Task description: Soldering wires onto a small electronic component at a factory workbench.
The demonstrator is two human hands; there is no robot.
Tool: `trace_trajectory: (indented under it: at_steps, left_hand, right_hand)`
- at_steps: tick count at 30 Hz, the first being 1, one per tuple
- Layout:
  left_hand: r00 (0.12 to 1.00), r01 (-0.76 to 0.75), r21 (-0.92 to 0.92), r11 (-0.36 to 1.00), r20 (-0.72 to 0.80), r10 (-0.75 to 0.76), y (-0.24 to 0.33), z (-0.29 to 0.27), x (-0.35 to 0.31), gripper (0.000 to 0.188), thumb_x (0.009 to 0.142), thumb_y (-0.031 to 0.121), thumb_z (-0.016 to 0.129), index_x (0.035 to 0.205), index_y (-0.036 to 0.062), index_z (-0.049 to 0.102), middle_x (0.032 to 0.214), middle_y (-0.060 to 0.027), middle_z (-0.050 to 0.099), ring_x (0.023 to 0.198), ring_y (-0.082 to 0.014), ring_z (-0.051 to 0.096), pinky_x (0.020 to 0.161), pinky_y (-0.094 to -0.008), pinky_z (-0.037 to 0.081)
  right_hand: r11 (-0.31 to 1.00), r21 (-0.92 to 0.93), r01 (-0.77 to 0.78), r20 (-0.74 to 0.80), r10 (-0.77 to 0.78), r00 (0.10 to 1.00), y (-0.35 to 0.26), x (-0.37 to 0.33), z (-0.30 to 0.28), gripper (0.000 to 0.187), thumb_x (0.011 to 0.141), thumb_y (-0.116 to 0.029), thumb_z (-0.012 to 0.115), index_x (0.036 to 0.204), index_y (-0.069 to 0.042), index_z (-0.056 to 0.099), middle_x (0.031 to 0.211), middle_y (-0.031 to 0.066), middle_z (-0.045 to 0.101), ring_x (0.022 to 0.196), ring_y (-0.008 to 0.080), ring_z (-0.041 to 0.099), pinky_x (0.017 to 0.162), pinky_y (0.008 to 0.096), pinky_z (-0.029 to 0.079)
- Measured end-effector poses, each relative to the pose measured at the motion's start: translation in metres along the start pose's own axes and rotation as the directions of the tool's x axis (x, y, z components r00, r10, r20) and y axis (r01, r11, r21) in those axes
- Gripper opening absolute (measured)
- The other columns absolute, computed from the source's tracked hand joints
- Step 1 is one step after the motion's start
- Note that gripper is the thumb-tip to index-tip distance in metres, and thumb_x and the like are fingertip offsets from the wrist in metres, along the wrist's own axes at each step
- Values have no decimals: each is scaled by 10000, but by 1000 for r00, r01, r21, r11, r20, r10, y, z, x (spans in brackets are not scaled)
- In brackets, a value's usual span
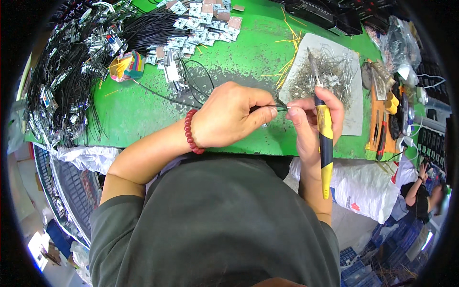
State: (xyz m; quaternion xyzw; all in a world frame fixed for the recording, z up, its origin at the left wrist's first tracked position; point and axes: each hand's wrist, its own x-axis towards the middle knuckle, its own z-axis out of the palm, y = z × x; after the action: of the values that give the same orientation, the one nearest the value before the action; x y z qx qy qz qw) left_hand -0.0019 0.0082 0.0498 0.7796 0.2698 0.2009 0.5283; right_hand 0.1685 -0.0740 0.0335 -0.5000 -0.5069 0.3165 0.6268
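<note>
My left hand (228, 115), with a red bead bracelet (188, 131) at the wrist, pinches a thin black cable (165, 97) between thumb and forefinger. The cable trails left across the bench from under that hand. Close beside it, the thumb and a finger of my right hand (306, 125) pinch the cable's other stretch. A yellow and black soldering iron (325, 131) rests in the same right hand, held between the fingers with its tip pointing away over a grey mat. The exact cable end is hidden by my fingertips.
A green bench (258, 43) carries small boards with black leads (210, 33) and a heap of wired metal parts (62, 91). Dark debris covers the grey mat (353, 115). A striped colourful bundle (126, 66) lies left; hand tools (381, 129) lie right. Another person (420, 193) sits far right.
</note>
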Motion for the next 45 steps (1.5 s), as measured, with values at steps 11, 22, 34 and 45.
trace_trajectory:
  at_steps: [11,22,34,45]
  left_hand:
    - [987,-1,-67,998,-162,-10,-17,20,-4,116,796,86,622,812,-25,591,660,-95,577,584,-128,529,536,-275,430]
    - [983,-37,-52,998,-183,27,-24,24,-4,108,797,84,619,817,-19,593,681,-103,578,614,-168,553,565,-289,437]
    - [991,43,10,999,-126,-41,-23,23,-5,149,799,125,630,810,-19,594,662,-125,570,579,-189,539,550,-297,430]
    - [984,12,-48,999,-179,-20,-24,28,-5,99,780,73,630,806,-13,588,682,-65,573,600,-97,534,536,-252,435]
  right_hand:
    - [987,-34,-156,-111,151,982,10,-19,2,414,801,5,636,1166,-14,441,818,96,639,673,96,578,579,210,439]
    - [989,-125,-83,21,86,996,18,-21,3,432,777,8,663,1160,-34,468,860,88,648,721,76,582,583,177,406]
    - [982,-188,19,-23,-24,999,25,-27,4,426,753,48,657,1129,-54,486,864,76,658,734,81,609,585,173,408]
    - [994,-106,9,-53,-15,998,26,-36,-2,382,802,24,631,1136,-26,451,875,128,660,723,101,607,582,183,421]
